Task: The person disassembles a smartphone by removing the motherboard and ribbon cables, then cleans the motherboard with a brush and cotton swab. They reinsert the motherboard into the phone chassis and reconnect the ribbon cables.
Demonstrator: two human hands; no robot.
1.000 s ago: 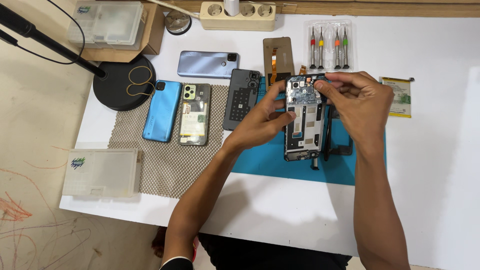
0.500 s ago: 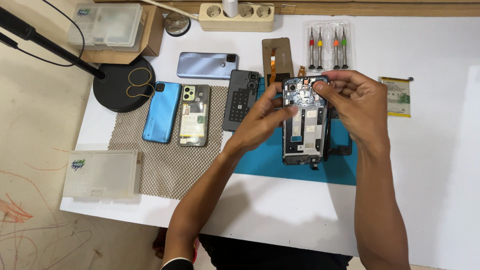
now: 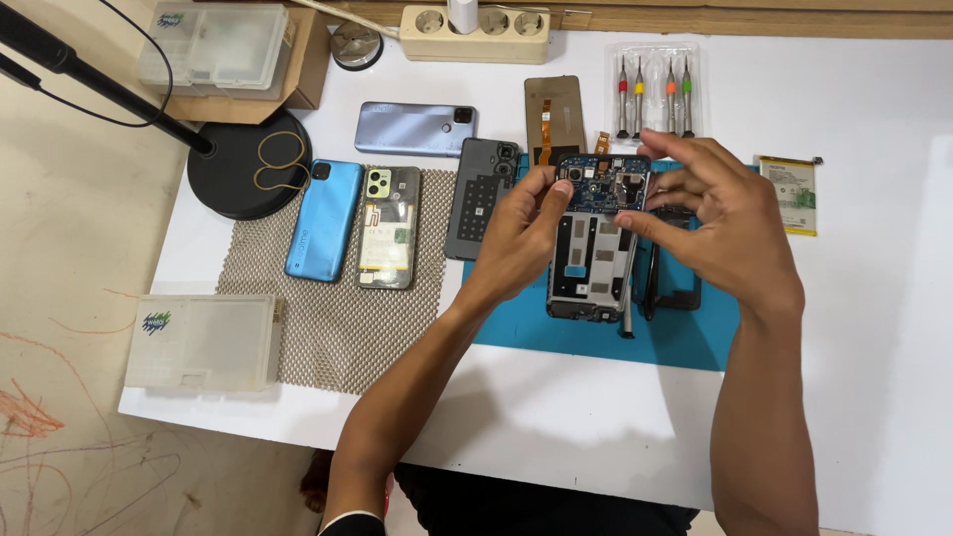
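Bare metal phone frame, matt blue rubbery mat, coarse woven mesh, glossy white table

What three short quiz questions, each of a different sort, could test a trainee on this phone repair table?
1. True or false: the left hand grips the opened phone at its left edge.
2. How many screwdrivers lie in the clear case at the top?
3. What lies under the opened phone? A: blue mat B: mesh pad C: bare table

Key: 1 true. 2 four. 3 A. The right hand is at the phone's right side.
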